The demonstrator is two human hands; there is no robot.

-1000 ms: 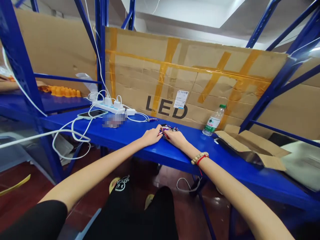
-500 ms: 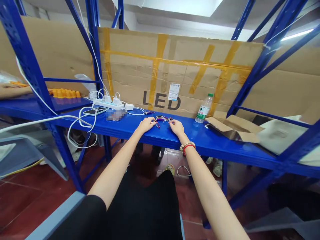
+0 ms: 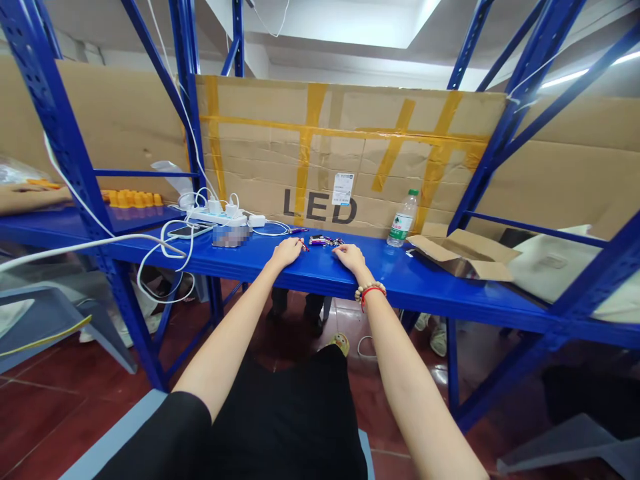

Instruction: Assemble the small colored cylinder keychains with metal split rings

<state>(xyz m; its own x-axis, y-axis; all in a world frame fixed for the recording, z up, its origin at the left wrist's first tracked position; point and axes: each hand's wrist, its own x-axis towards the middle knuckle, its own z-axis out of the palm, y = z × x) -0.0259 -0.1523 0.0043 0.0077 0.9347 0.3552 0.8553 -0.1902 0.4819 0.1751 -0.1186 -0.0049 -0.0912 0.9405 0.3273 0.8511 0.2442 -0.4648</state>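
Left hand has small red item at fingertips, grip unclear; right hand curled, hold hidden. Purple pieces between, slightly far, on blue table. Apparent small-parts handling; next move calls for fine pinch.

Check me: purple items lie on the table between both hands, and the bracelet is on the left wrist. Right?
No: the head view shows the bracelet on the right wrist. The purple items do lie on the table between left hand and right hand.
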